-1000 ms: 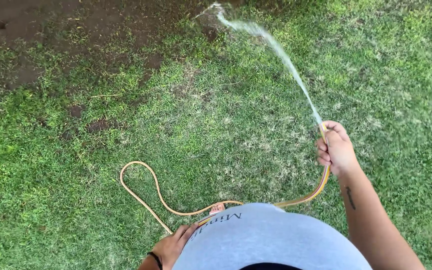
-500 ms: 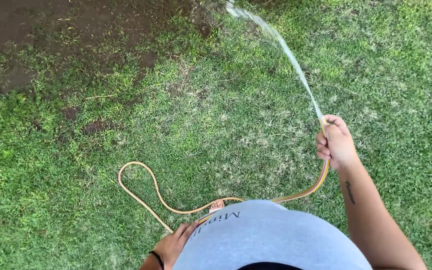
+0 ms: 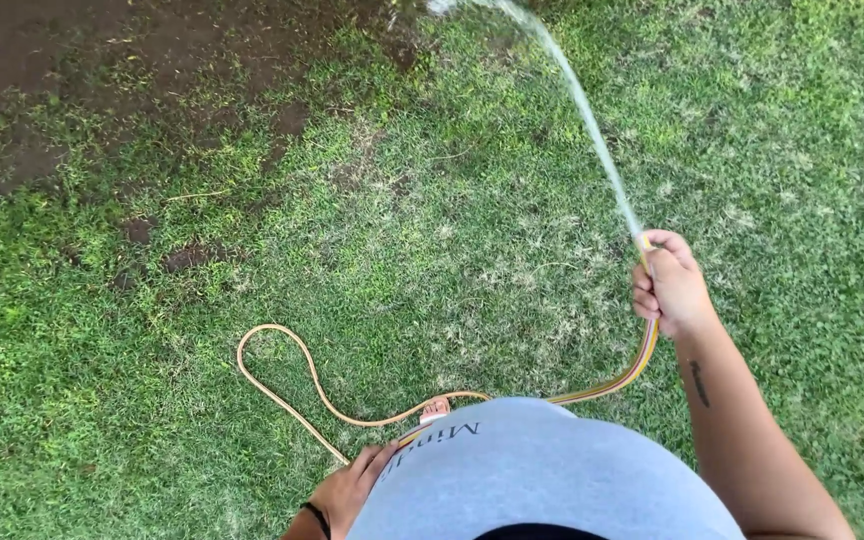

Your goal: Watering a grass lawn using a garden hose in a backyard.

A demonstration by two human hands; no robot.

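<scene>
Since a second ago, the water stream [image 3: 582,110] is swinging a little: its far end is now landing at the very top edge of the frame, just right of centre, while my right hand [image 3: 670,290] is sitting slightly higher at the right of the frame than it was. I am wrapping that hand in a closed fist around the end of the yellow hose [image 3: 282,385], fingers curled tight about it, with the nozzle end poking out just above my knuckles. From that grip the hose is running down and to the left, curving under my grey shirt [image 3: 542,470] at the bottom centre, so its long axis near the fist is lying nearly upright in the picture and pointing toward the upper left. My left hand [image 3: 347,490] is resting at the bottom of the frame, left of centre, fingers bent around or against the hose where it passes my hip; I cannot tell whether it is truly clamping it. Beyond it the hose is looping out over the grass [image 3: 102,350] in the lower left. A bare patch of dark soil [image 3: 72,60] is lying in the upper left, beside where the water is falling.
</scene>
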